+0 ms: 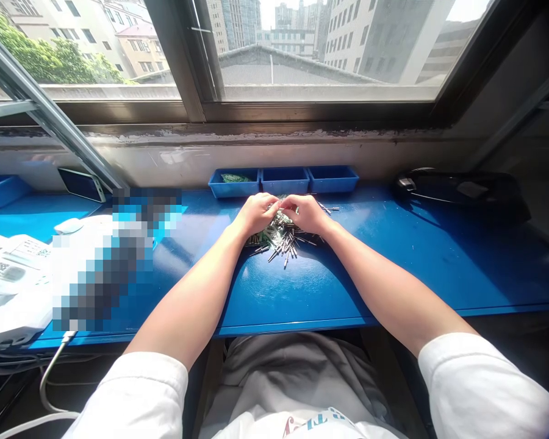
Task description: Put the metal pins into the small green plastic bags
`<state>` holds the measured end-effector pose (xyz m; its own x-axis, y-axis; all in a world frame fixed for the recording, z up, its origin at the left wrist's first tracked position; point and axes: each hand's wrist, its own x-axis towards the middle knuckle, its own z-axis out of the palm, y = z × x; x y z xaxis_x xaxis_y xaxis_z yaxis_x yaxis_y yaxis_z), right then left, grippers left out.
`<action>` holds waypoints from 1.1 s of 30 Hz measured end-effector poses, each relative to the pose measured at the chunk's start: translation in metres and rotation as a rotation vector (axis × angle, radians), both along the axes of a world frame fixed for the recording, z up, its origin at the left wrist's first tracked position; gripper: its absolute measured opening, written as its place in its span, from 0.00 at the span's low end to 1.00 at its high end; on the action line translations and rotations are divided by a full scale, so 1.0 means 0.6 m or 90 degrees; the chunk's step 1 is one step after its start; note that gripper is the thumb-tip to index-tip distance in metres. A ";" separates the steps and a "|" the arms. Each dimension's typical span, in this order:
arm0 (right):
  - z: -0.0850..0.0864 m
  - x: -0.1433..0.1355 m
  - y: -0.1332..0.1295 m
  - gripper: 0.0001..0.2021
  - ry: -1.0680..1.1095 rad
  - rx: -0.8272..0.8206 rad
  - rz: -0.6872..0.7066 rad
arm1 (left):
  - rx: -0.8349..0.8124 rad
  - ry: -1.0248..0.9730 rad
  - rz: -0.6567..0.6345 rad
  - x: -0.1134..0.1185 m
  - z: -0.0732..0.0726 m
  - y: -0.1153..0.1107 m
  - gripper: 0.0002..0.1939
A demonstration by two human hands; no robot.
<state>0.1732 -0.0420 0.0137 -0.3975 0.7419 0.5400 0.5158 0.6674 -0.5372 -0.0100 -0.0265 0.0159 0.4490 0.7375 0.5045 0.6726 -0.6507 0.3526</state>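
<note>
Both hands meet over a loose pile of slim metal pin-like parts (pixel 284 241) with green bits among them, on the blue tabletop (pixel 293 299). My left hand (pixel 257 213) is closed, its thumb and fingers drawn together at the far side of the pile. Opposite it, my right hand (pixel 305 213) is closed in a pinch, the fingertips nearly touching those of the left. Whatever lies between the fingertips is too small to make out. Several pins stick out from the pile toward me, and one pokes out beyond my right hand.
Behind the hands stand three joined blue bins: the left bin (pixel 215 185) holds a green packet, beside the middle bin (pixel 284 185) and right bin (pixel 333 184). At left are a phone (pixel 82 185) and white chargers (pixel 9 268); a black case (pixel 462 194) lies at right.
</note>
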 end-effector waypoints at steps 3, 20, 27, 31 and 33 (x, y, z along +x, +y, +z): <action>0.005 0.001 0.000 0.06 0.053 -0.012 -0.039 | 0.010 -0.048 -0.045 0.004 0.005 -0.007 0.13; 0.013 0.002 -0.002 0.10 0.089 -0.047 -0.052 | 0.049 -0.038 -0.002 0.007 0.006 -0.009 0.12; 0.014 0.003 -0.001 0.14 0.184 -0.133 -0.003 | 0.033 -0.041 -0.005 0.007 0.007 -0.010 0.11; 0.019 0.004 -0.001 0.15 0.262 -0.190 0.055 | 0.017 -0.036 0.002 0.010 0.012 -0.015 0.13; 0.020 0.006 0.001 0.14 0.265 -0.184 0.031 | 0.012 -0.045 0.009 0.011 0.015 -0.017 0.13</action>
<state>0.1770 -0.0414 0.0255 -0.2300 0.8705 0.4351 0.1916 0.4788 -0.8568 -0.0033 -0.0365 0.0247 0.4012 0.7338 0.5482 0.6561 -0.6478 0.3871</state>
